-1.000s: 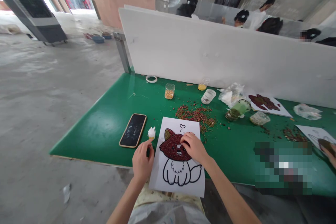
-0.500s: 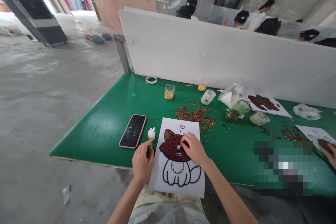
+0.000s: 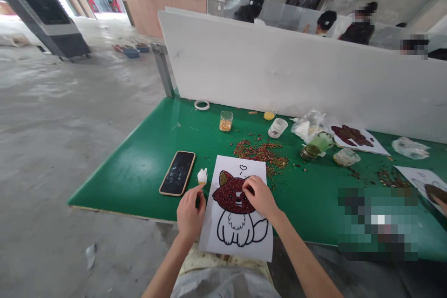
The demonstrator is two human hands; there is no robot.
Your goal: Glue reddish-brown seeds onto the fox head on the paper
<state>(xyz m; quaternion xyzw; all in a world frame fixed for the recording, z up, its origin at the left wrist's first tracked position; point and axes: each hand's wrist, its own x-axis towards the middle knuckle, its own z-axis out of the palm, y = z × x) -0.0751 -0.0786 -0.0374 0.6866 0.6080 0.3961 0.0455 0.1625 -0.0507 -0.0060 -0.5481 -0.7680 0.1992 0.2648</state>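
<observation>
The paper drawing lies under and left of the right hand, its long axis pointing away from the body. Those fingertips pinch narrowly over the red head; any held piece cannot be made out. Left of the sheet, the left hand curls loosely, thumb apart, nearer the white bottle.

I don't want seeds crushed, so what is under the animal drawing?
The drawing lies on the green table, its near end jutting past the edge. Seeds lie by its far right corner; whether any are underneath is hidden.
</observation>
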